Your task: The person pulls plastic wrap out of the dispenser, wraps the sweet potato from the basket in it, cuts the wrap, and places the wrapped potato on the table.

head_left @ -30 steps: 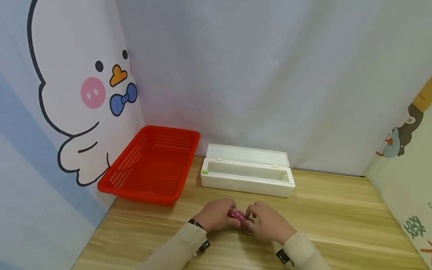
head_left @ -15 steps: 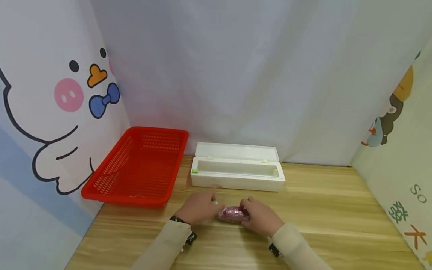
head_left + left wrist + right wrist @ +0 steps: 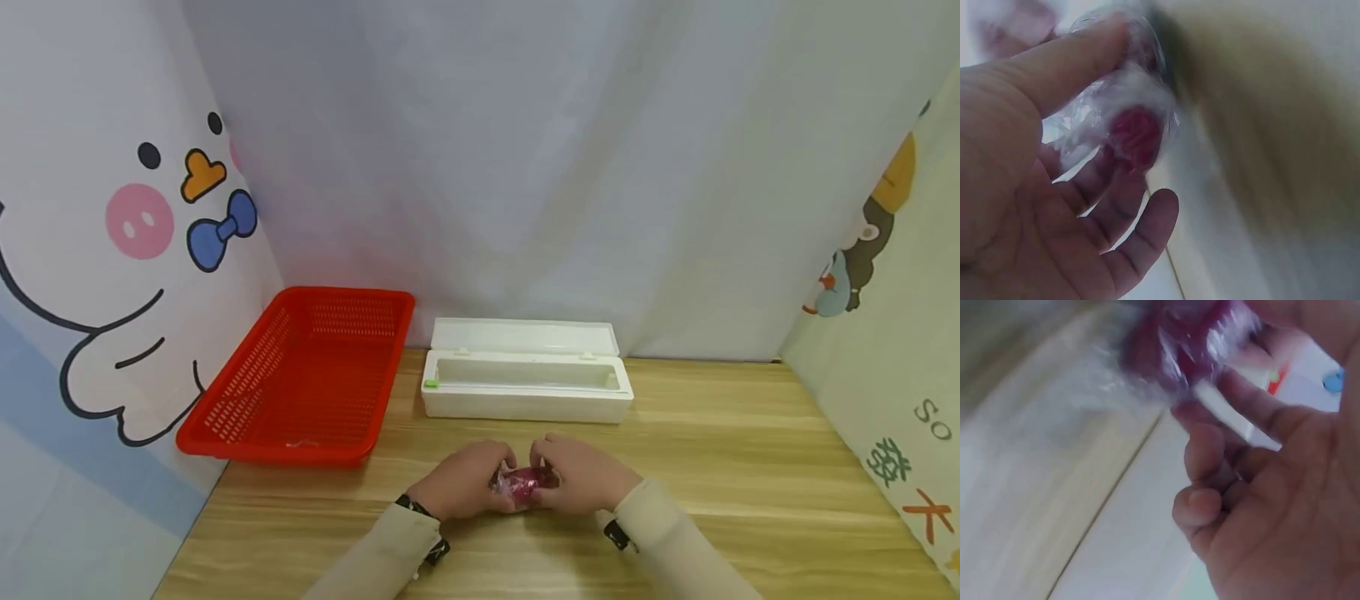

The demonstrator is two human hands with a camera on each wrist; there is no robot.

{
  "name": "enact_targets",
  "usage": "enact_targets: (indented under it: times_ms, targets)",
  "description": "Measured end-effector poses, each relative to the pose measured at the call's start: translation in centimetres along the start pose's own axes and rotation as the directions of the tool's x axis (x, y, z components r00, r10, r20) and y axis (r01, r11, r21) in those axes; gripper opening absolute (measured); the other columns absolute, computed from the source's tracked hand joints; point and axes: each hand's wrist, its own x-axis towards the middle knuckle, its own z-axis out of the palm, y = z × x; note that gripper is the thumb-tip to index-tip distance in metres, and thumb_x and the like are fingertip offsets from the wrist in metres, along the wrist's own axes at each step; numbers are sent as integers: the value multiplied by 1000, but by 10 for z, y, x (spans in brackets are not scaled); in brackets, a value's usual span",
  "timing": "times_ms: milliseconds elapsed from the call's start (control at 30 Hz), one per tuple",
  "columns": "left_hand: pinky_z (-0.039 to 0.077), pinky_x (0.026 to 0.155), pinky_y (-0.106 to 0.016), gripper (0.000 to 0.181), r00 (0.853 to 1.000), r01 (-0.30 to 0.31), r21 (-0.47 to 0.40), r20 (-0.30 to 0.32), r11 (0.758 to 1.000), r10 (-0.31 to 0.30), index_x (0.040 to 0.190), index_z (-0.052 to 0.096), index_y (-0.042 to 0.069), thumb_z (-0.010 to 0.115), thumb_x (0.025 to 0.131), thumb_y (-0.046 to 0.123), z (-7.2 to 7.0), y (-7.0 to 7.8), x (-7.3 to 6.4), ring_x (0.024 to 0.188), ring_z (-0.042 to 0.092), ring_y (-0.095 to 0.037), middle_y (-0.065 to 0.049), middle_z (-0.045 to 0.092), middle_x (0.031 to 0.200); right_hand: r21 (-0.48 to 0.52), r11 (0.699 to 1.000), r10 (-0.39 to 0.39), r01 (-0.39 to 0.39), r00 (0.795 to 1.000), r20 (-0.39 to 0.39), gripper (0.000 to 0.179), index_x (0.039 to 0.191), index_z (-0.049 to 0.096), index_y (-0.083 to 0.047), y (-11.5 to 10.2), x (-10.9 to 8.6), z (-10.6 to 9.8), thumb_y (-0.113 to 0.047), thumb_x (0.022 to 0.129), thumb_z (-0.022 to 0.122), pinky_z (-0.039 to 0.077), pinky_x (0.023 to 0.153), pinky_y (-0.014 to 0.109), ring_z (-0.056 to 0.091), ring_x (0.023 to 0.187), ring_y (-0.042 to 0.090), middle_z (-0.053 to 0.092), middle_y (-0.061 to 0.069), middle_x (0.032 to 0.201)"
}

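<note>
Both hands hold a dark red, rounded piece (image 3: 525, 483) wrapped in clear cling film, low over the table. My left hand (image 3: 467, 482) pinches its left end. In the left wrist view, the thumb presses on the crumpled film (image 3: 1085, 109), and a red end (image 3: 1136, 134) shows through. At the other end, my right hand (image 3: 587, 473) grips it between thumb and fingers. The right wrist view shows shiny film over the red piece (image 3: 1175, 350), with the last fingers (image 3: 1200, 506) curled beneath. What kind of thing is inside the film I cannot tell.
Behind the hands stands a long white box (image 3: 525, 407) with its lid (image 3: 525, 337) raised and a green slider (image 3: 431, 383) at its left end. To the left is a red perforated basket (image 3: 300, 454). Curtains with cartoon prints border the wooden table (image 3: 712, 450).
Half a second ago the left hand was spread off the left end while the right held the piece. Now the left fingers are back on it. The head view has shifted to the right.
</note>
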Motion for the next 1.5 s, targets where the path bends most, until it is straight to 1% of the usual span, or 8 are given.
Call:
enact_targets:
  times_ms: [133,333,533,700,1000,1233,1367,1500]
  targets:
    - [44,71,-22,51,997,-45,121,-56,992,52,108,61,16,82,69,40,7,7,1,82,48,-5,7,51,92,67,998,-9,3,997,83,46,110,63,-10,6,1,-10,-45,81,69,48,75,30,55,84,10,59,-3,96]
    - [40,65,-22,44,992,-42,212,-110,976,67,95,60,19,85,62,36,6,10,3,79,42,-8,7,45,87,103,993,34,-51,986,160,35,90,58,-20,3,8,-5,-44,73,77,44,65,24,52,71,4,55,-13,80]
    - [48,72,-26,50,998,24,60,62,998,-28,112,62,18,68,78,55,-6,6,-2,83,56,-5,10,60,97,-94,996,1,-1,1000,1,45,93,52,-18,-8,13,12,-38,67,83,47,65,27,50,73,8,50,-9,82]
    - [49,82,-30,34,997,67,6,41,998,-67,122,61,16,52,96,36,-15,2,-7,93,59,-8,6,65,108,-179,984,-6,-13,994,-109,51,95,49,-16,-11,12,20,-40,66,84,46,64,29,48,74,11,46,-7,84]
    - [48,80,-27,45,999,7,50,-51,999,-4,113,52,18,79,77,18,-3,20,-4,92,55,-7,3,58,103,58,997,49,-53,997,57,24,92,58,-18,-9,-4,-21,-36,82,71,47,64,30,53,73,10,57,-4,83]
    - [50,74,-27,55,989,-49,257,-120,965,83,123,56,14,76,73,6,11,27,7,88,55,-14,-2,55,102,190,960,165,-204,965,203,56,110,62,-4,-6,-6,-11,-40,71,80,49,78,40,58,89,20,62,5,100]
    - [46,65,-24,34,998,-47,206,-25,977,53,105,65,17,76,73,20,10,25,8,76,51,-8,3,53,89,173,973,124,-152,979,163,38,92,58,-13,-13,-7,0,-32,69,81,47,67,31,53,74,11,57,-5,83]
    - [46,63,-24,25,995,-26,40,101,999,22,91,65,24,65,83,47,-1,22,10,69,51,-4,11,56,79,-17,996,85,-85,996,-30,43,94,51,-16,-16,-10,12,-26,65,82,43,58,28,45,70,9,45,-6,82]
